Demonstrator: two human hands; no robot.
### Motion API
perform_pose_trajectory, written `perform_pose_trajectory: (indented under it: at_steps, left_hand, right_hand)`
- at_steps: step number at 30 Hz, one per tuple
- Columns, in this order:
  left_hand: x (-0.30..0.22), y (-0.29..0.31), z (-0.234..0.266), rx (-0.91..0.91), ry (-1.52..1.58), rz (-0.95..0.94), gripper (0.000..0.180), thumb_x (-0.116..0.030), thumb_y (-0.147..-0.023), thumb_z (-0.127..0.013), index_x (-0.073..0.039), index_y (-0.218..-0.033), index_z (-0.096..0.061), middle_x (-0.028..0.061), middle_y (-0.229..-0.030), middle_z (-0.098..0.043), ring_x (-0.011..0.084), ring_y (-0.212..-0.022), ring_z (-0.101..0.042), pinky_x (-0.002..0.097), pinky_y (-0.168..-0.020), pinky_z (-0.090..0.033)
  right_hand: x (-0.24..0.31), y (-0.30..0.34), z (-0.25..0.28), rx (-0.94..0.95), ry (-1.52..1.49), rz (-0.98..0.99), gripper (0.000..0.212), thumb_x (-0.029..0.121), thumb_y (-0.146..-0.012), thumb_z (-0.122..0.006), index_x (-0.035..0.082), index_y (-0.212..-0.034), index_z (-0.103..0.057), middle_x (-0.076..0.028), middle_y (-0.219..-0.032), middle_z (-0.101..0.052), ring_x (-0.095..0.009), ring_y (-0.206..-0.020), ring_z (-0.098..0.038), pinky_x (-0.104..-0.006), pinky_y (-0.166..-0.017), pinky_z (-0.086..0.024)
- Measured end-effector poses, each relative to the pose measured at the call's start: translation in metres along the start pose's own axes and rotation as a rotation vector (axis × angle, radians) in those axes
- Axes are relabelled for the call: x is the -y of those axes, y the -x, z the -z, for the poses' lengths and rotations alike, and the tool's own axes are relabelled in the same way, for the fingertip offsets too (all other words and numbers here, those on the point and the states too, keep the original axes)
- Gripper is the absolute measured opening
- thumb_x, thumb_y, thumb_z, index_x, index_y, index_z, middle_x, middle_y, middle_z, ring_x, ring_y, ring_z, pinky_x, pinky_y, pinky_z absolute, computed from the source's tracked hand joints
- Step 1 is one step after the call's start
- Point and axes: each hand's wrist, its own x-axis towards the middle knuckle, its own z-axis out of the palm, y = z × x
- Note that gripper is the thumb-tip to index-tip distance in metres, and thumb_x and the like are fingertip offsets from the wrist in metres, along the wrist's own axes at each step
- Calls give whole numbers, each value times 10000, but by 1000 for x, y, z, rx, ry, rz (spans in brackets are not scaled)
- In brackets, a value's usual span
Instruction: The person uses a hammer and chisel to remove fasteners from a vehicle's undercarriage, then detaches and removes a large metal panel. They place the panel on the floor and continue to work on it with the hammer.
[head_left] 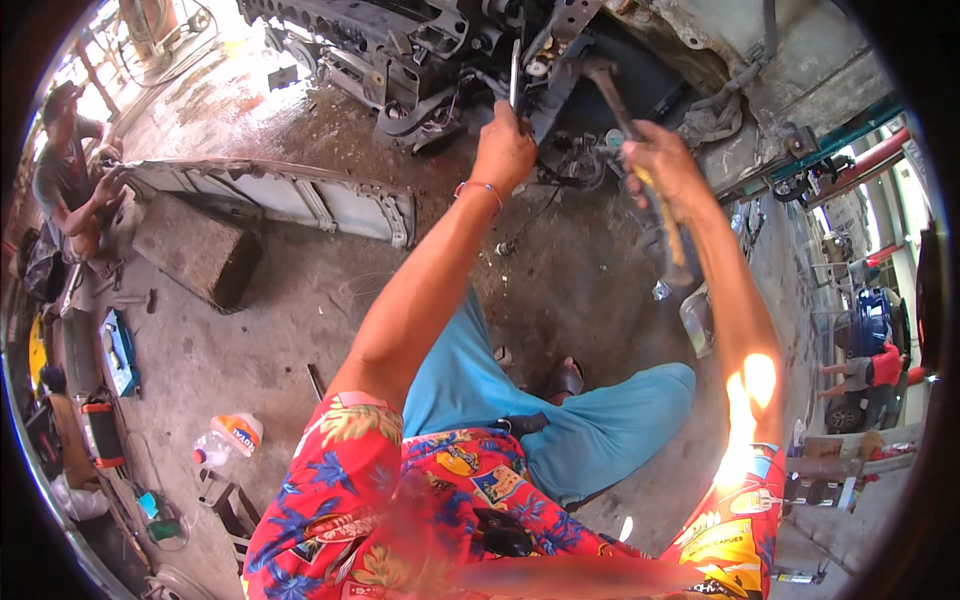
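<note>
The left hand is closed in a fist around a thin metal bar, which stands up out of the grip and points to the far side. The right hand is wrapped around the handle of a hammer; the hammer's head is far and to the left of that hand, and the yellow part of its handle runs out on the near side. The hammer head is to the right of the bar, apart from it.

Just beyond the left hand is a dark mass of machine parts; whether the bar's tip touches it, I cannot tell. To the left of the hands, a long pale metal panel rests on the floor, with a chunky brown block near its left end. Farther left sits another person. Nearer, on the left, are a blue tray and a clear bottle with a red cap. Well off to the right, a person in a red top is beside a blue car.
</note>
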Motion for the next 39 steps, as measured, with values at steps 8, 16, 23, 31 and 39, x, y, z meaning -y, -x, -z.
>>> perform_pose_trajectory:
  at_steps: [8, 16, 23, 31, 39]
  left_hand:
    - [1, 16, -16, -205, 122, -5, 209, -163, -1098, -558, 1, -1134, -433, 374, -858, -682, 607, -858, -663, 659, -713, -469]
    - [5, 2, -29, -179, 58, -77, 177, -112, -1078, -557, 11, -1089, -430, 374, -802, -661, 602, -799, -657, 657, -668, -467]
    - [18, -1, -20, -141, 33, -105, 179, -119, -1063, -575, 17, -1084, -460, 382, -852, -676, 606, -860, -662, 650, -737, -499]
    - [6, 10, -48, -7, 44, -137, 222, -125, -1025, -646, 2, -1107, -484, 378, -877, -676, 612, -898, -648, 648, -755, -483]
    - [37, 65, -21, -84, 99, 143, 265, -229, -1074, -664, 16, -1059, -565, 242, -826, -634, 407, -733, -558, 472, -712, -489]
  right_hand:
    - [5, -24, 29, -168, -237, -36, 261, 183, -1076, -645, 42, -1273, -549, -49, -878, -599, -129, -653, -584, -279, -456, -479]
    - [-10, -1, 4, 52, -62, 75, 469, 189, -1063, -638, 48, -1504, -562, -32, -861, -577, -139, -624, -592, -324, -460, -500]
    - [-13, -13, 12, -251, -281, -32, 278, 189, -1068, -639, 59, -1307, -588, -33, -848, -574, -138, -634, -601, -318, -464, -509]
    - [-14, -9, 9, -122, -135, 97, 340, 210, -1052, -664, 41, -1334, -577, -42, -848, -592, -137, -630, -589, -304, -451, -493]
    - [-20, -12, 25, -204, -316, 113, 327, 216, -1066, -665, 46, -1338, -602, -56, -883, -608, -139, -650, -586, -291, -452, -473]
